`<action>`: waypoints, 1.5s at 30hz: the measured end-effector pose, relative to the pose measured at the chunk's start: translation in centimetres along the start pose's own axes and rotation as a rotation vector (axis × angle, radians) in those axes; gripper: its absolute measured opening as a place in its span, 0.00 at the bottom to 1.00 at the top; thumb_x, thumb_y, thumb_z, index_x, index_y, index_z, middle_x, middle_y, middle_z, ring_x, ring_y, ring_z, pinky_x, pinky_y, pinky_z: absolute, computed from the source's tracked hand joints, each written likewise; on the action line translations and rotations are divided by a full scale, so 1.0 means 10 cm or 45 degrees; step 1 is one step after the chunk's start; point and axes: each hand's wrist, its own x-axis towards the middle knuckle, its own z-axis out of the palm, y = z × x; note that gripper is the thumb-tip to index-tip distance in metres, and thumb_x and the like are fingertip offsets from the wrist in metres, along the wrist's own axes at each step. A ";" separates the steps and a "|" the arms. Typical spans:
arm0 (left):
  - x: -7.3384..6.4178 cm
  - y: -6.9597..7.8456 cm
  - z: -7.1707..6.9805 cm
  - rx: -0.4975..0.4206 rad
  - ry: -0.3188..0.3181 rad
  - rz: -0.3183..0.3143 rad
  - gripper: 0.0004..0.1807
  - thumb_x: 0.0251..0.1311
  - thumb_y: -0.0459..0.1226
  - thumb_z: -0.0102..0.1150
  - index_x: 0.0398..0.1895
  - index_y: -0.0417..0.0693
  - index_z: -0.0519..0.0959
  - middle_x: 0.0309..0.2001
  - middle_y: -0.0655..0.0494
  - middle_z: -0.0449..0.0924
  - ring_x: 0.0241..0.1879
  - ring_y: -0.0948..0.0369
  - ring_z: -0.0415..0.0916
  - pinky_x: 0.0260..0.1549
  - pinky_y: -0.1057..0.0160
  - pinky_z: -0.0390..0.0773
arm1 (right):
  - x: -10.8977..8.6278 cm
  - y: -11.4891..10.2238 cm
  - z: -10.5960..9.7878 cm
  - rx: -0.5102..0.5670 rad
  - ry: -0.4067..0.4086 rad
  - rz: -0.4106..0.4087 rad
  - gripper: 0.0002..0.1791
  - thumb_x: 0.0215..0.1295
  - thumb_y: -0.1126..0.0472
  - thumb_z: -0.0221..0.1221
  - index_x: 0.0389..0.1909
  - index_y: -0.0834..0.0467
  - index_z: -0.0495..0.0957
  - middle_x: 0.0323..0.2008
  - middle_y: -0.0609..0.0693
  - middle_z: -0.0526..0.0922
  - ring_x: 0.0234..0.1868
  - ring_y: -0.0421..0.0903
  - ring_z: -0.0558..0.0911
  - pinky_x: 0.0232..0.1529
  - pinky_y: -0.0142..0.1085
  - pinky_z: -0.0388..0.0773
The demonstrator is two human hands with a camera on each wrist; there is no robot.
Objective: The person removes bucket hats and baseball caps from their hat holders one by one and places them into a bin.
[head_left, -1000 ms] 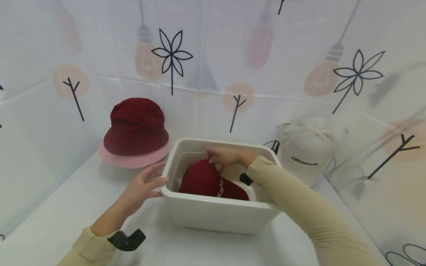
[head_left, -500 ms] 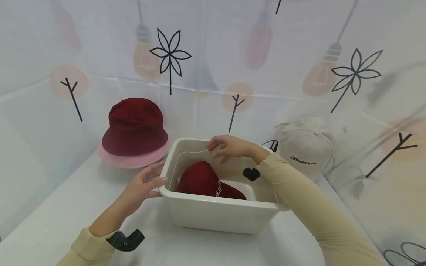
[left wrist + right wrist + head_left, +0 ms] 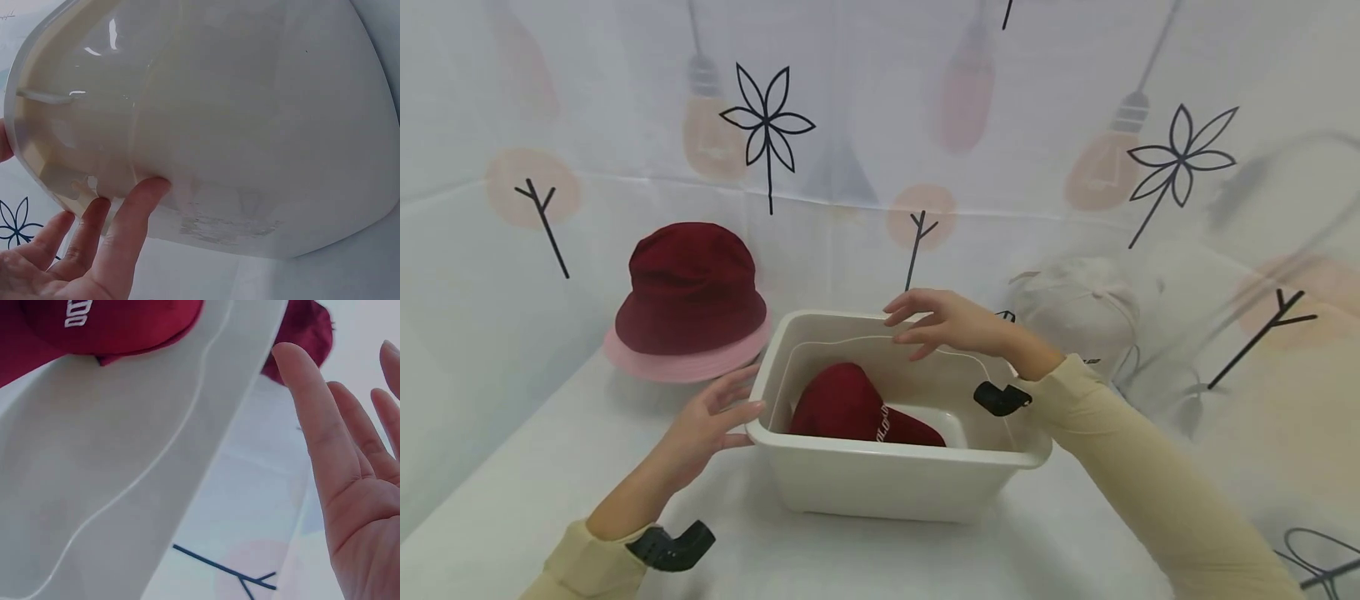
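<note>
A white plastic bin [image 3: 880, 483] stands in front of me with a dark red baseball cap [image 3: 838, 400] in its left part, the white lettering partly hidden by the near wall. My left hand [image 3: 711, 421] touches the bin's left end with thumb at the rim and loosely extended fingers against the outer wall; the left wrist view shows those fingertips [image 3: 153, 184] on the wall. Above the bin's far rim is my right hand [image 3: 955, 321], with nothing in it and its fingers spread. In the right wrist view the cap [image 3: 112, 325] lies off to one side of that hand.
A dark red bucket hat [image 3: 692, 292] with a pink brim sits behind left of the bin. Behind right stands a cream cap [image 3: 1075, 304], partly covered by my right arm. A printed white curtain [image 3: 865, 125] hangs close behind.
My right hand has let go of the red cap, risen out of the bin and drifted right. The cap stays inside. My left hand keeps its place at the bin's left end.
</note>
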 end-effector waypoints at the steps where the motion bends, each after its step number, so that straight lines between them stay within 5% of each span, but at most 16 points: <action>1: 0.00 0.00 0.00 -0.001 0.001 -0.001 0.36 0.60 0.39 0.58 0.70 0.47 0.55 0.64 0.38 0.59 0.59 0.42 0.64 0.44 0.51 0.78 | -0.04 -0.02 0.00 0.008 0.009 -0.007 0.22 0.62 0.68 0.58 0.57 0.63 0.67 0.54 0.62 0.72 0.48 0.53 0.79 0.40 0.48 0.80; 23: 0.01 -0.01 0.02 0.011 0.003 -0.006 0.36 0.61 0.39 0.57 0.70 0.47 0.54 0.64 0.37 0.58 0.59 0.43 0.64 0.44 0.51 0.78 | -0.92 -0.03 -0.02 -0.009 0.132 -0.147 0.23 0.61 0.72 0.57 0.58 0.66 0.65 0.53 0.57 0.75 0.50 0.51 0.79 0.39 0.46 0.80; 45: -0.01 0.04 0.04 -0.002 0.010 -0.001 0.36 0.61 0.38 0.58 0.70 0.46 0.55 0.64 0.37 0.59 0.58 0.43 0.65 0.43 0.51 0.78 | -1.53 0.19 -0.30 -0.104 0.450 -0.156 0.22 0.62 0.75 0.54 0.58 0.64 0.67 0.51 0.47 0.77 0.48 0.44 0.80 0.37 0.44 0.80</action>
